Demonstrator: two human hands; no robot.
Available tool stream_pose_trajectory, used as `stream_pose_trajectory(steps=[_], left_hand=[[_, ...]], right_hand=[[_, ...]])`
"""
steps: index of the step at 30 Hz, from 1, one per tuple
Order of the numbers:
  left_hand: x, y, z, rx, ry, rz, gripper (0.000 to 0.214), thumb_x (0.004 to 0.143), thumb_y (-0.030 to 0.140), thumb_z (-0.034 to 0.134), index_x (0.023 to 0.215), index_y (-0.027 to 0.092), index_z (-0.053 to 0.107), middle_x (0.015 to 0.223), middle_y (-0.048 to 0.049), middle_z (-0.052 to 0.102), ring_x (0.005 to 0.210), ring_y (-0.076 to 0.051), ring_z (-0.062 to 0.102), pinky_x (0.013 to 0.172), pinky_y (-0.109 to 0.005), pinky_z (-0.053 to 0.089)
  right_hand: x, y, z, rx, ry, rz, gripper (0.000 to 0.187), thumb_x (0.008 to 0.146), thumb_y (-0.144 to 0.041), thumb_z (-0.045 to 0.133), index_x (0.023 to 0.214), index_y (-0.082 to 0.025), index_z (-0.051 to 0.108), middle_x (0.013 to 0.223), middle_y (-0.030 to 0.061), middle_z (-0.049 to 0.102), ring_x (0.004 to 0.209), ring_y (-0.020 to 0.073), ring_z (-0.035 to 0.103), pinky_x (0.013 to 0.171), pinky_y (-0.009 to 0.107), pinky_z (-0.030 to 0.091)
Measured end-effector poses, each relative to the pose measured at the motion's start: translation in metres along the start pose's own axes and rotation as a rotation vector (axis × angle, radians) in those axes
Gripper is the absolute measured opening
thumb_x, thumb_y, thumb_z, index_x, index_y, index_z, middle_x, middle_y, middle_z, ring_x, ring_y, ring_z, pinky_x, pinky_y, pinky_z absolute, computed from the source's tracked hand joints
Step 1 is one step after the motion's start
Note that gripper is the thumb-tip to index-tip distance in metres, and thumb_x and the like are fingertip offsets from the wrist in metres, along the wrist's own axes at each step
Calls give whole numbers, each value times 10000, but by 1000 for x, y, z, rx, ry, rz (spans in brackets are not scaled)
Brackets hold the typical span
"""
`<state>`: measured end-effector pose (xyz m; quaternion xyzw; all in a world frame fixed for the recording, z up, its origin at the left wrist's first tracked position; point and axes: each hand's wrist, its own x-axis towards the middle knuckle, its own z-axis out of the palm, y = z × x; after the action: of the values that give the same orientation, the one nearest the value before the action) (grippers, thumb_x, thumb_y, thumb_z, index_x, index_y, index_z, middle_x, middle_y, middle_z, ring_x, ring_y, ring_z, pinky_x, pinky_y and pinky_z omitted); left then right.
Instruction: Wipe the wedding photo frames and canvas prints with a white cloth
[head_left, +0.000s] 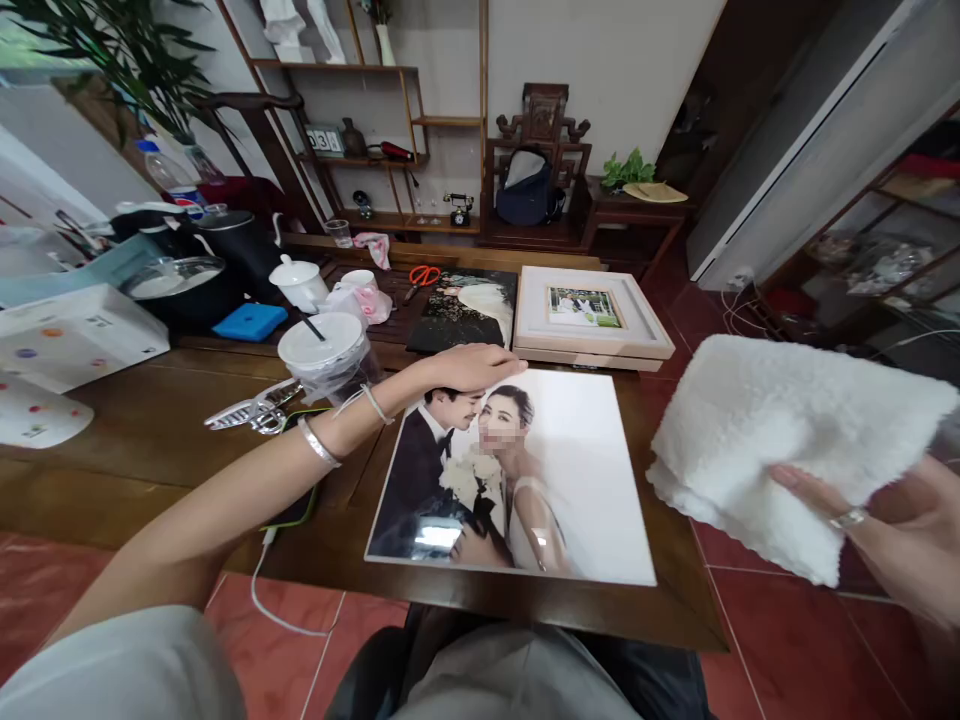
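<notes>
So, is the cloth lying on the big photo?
No, the right hand holds the white cloth out to the right of the photo print, covering none of it.

The dark wooden bench (pixel 150 430) carries a large wedding photo panel (pixel 585 470) at its near edge. A white framed picture (pixel 592 338) and a dark print (pixel 457 320) lie behind it, and a lidded cup (pixel 326 350) stands to the left.

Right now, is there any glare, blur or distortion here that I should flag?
Head view: bright glare patches on the glossy photo print near its lower edge; wide-angle distortion tilts the shelves and cabinet at the frame edges; the right hand holding the towel looks stretched and slightly soft.
</notes>
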<state>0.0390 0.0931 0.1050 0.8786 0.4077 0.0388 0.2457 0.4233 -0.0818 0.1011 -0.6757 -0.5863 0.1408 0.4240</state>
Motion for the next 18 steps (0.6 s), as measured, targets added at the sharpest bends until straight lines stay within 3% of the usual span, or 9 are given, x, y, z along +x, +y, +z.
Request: stream_pose_trajectory(steps=[4, 7, 10, 12, 15, 18], left_hand=[[11, -8, 13, 1, -62, 25, 528, 915, 594, 270, 851, 192, 607, 885, -39, 678, 796, -204, 580, 687, -270, 368], [20, -14, 22, -50, -92, 52, 495, 913, 569, 301, 842, 182, 601, 852, -31, 661, 767, -185, 563, 683, -256, 368], [30, -18, 31, -81, -111, 90, 491, 918, 553, 296, 774, 171, 569, 802, -24, 632, 736, -170, 548, 642, -243, 361], [35, -20, 36, -90, -125, 115, 501, 922, 548, 284, 731, 168, 549, 759, -18, 614, 705, -161, 536, 616, -238, 357], [40, -23, 41, -93, -132, 132, 515, 919, 557, 280, 736, 165, 559, 736, -14, 612, 674, -156, 536, 596, -236, 359], [43, -24, 44, -75, -114, 120, 517, 918, 557, 287, 750, 167, 582, 756, -16, 640, 671, -157, 557, 583, -233, 360]], right_hand=[[13, -3, 1, 138, -267, 57, 456, 637, -390, 804, 1057, -295, 652, 1008, 63, 711, 845, 240, 664, 690, 315, 580], [18, 4, 3, 226, -356, 133, 553, 618, -356, 819, 1134, -318, 623, 1076, 51, 703, 904, 247, 668, 726, 318, 588], [20, 8, 5, 281, -393, 223, 562, 547, -329, 859, 1073, -304, 662, 1061, 54, 713, 902, 264, 675, 718, 335, 592], [22, 7, 6, 345, -342, 266, 484, 506, -374, 872, 951, -273, 710, 953, 61, 732, 825, 264, 681, 680, 343, 588], [26, -1, 13, 511, -120, 345, 382, 481, -486, 863, 720, -220, 731, 731, 67, 709, 643, 243, 653, 535, 339, 548], [30, -14, 23, 515, 143, 340, 322, 468, -364, 898, 694, -195, 744, 781, 80, 714, 612, 215, 622, 482, 329, 496]])
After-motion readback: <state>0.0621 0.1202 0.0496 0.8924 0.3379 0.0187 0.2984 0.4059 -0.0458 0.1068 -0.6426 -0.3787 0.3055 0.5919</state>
